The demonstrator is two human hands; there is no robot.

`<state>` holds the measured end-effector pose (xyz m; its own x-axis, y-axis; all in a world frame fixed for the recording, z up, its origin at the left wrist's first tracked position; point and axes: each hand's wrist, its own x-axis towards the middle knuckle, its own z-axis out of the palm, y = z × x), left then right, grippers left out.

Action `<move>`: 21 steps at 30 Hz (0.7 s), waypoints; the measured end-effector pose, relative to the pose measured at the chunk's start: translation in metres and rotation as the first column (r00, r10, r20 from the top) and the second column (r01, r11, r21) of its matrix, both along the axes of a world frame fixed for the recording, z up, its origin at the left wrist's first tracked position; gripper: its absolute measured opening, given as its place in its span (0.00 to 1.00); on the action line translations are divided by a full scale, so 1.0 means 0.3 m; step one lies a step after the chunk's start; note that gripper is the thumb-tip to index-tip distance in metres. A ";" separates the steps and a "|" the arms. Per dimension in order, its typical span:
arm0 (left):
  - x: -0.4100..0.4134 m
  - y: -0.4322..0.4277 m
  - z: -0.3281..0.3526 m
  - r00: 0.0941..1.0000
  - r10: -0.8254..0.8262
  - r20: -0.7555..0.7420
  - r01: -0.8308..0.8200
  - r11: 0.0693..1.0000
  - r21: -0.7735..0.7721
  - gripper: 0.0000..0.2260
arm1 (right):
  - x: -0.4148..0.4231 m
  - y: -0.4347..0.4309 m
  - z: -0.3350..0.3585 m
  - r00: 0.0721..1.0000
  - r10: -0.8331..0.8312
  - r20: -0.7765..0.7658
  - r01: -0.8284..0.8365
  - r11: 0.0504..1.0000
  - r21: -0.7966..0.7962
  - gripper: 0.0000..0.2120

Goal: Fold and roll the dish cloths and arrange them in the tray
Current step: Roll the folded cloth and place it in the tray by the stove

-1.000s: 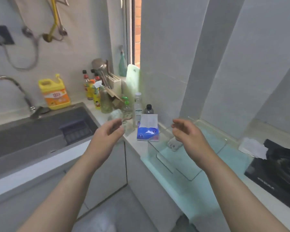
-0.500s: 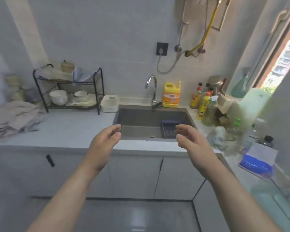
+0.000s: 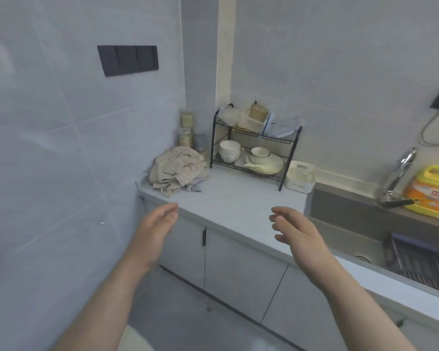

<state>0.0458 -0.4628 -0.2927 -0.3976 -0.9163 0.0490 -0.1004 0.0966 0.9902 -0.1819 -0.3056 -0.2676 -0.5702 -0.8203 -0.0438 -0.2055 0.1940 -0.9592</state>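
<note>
Gaze has swung left onto heaped dish cloths (image 3: 178,169); left hand (image 3: 155,230) and right hand (image 3: 298,235) hover empty, fingers loose. Pinch only the seemingly beige top cloth's corner.

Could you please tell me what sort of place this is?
Most likely a home kitchen: a sink with a tap, a dish rack holding bowls, and a pile of dish cloths on the counter.

Cloth pile (image 3: 178,168) on counter (image 3: 238,201), untouched

Crumpled cloth dish cloths (image 3: 178,168), black wire rack (image 3: 254,145), glossy plastic tray (image 3: 299,176).
</note>
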 end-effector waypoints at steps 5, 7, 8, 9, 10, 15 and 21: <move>0.031 -0.187 -0.029 0.991 0.136 0.006 -0.136 0.988 0.066 0.20 | -0.047 -0.258 -0.054 0.997 0.061 0.057 -0.062 0.998 0.024 0.12; 0.001 -0.264 -0.054 0.988 0.152 0.027 -0.154 0.985 0.082 0.20 | -0.085 -0.356 -0.093 0.994 0.082 0.069 -0.084 0.996 0.034 0.12; -0.022 -0.310 -0.068 0.987 0.156 0.035 -0.159 0.984 0.084 0.20 | -0.109 -0.407 -0.112 0.993 0.095 0.076 -0.098 0.994 0.038 0.12; -0.050 -0.358 -0.082 0.986 0.160 0.044 -0.163 0.983 0.085 0.20 | -0.138 -0.460 -0.130 0.990 0.110 0.085 -0.114 0.993 0.040 0.12; -0.082 -0.410 -0.095 0.985 0.162 0.052 -0.166 0.982 0.085 0.20 | -0.172 -0.517 -0.147 0.988 0.125 0.092 -0.129 0.991 0.045 0.12; -0.273 -0.648 -0.098 0.983 0.143 0.113 -0.156 0.981 0.119 0.13 | -0.363 -0.799 -0.168 0.980 0.151 0.128 -0.162 0.984 0.078 0.12; -0.426 -0.912 -0.128 0.973 0.160 0.169 -0.182 0.975 0.125 0.23 | -0.537 -1.105 -0.208 0.976 0.141 0.168 -0.159 0.982 0.101 0.12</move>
